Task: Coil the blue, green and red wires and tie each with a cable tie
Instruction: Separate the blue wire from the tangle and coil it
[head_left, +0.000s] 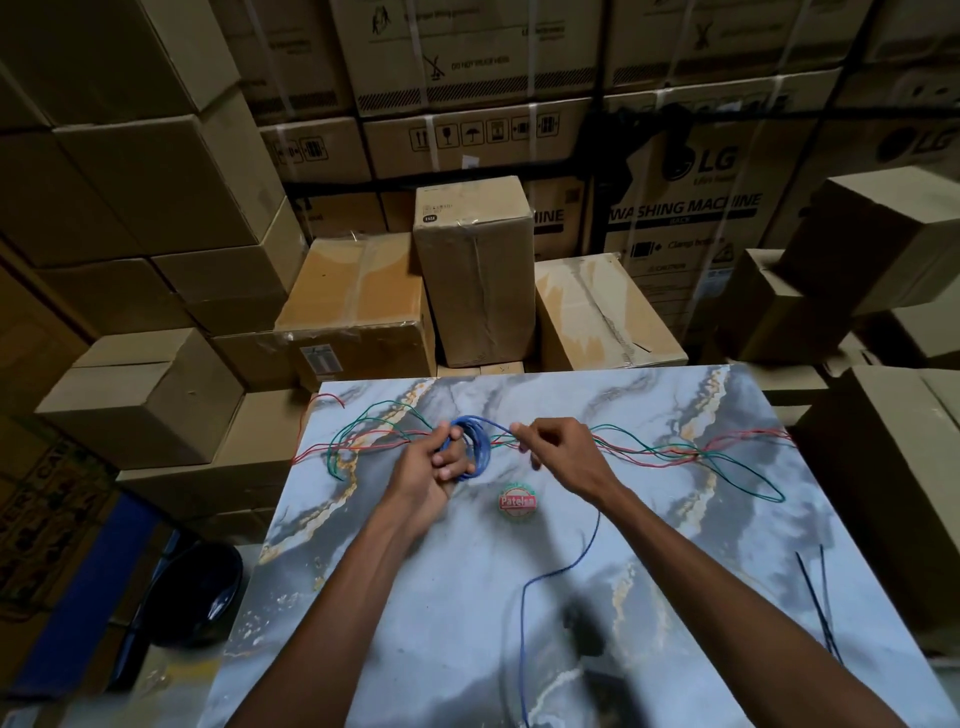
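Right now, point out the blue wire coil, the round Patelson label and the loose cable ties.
blue wire coil (480, 448): head view, right side of the loops.
round Patelson label (517, 500): head view, centre of the disc.
cable ties (821, 597): head view, middle of the dark strips.

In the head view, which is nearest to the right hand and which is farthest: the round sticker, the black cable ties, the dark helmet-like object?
From the right hand:
1. Round sticker: on the tabletop just below the hand, toward the person.
2. Black cable ties: near the table's right edge.
3. Dark helmet-like object: off the table, low on the left, beyond the left hand.
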